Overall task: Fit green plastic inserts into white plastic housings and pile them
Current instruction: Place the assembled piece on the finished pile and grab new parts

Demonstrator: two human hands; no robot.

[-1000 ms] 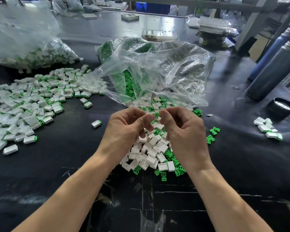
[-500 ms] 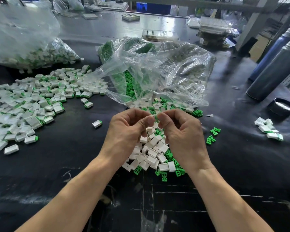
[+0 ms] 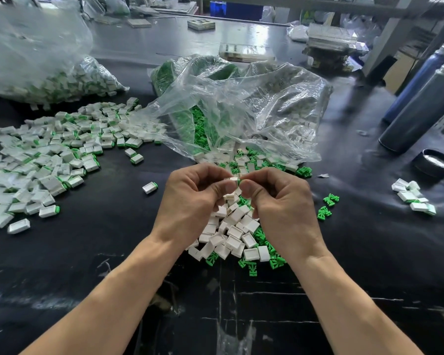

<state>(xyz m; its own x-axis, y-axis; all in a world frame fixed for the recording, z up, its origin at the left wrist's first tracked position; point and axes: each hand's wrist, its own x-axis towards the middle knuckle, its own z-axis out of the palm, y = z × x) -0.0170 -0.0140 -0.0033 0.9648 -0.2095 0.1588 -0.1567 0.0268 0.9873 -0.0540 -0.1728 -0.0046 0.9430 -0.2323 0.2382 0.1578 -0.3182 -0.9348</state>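
Two parts meet between my fingertips: a white housing [image 3: 233, 179] pinched in my left hand [image 3: 194, 201], thumb and forefinger curled round it, and a green insert [image 3: 239, 181] of which only a sliver shows, pinched by my right hand [image 3: 283, 203] against the housing's end. How deep it sits I cannot tell. Both hands are held close together above the loose heap [image 3: 237, 234] of empty white housings and green inserts, which lies on the black table [image 3: 100, 252] directly beneath them, toward six o'clock from the pinch. At twelve o'clock from my hands the clear plastic bag [image 3: 241, 108] gapes open, spilling more green and white parts. Toward nine and ten o'clock spreads the finished pile [image 3: 49, 160] of housings with green ends, one stray piece [image 3: 150, 187] lying apart just left of my left hand. At ten o'clock, further back, stands a second filled bag [image 3: 49, 67]. At three o'clock lie a few stray green inserts [image 3: 327, 204], beyond them a small cluster of white pieces [image 3: 414, 197], a black cap [image 3: 435, 163] and two dark flasks [image 3: 420, 108] at two o'clock.
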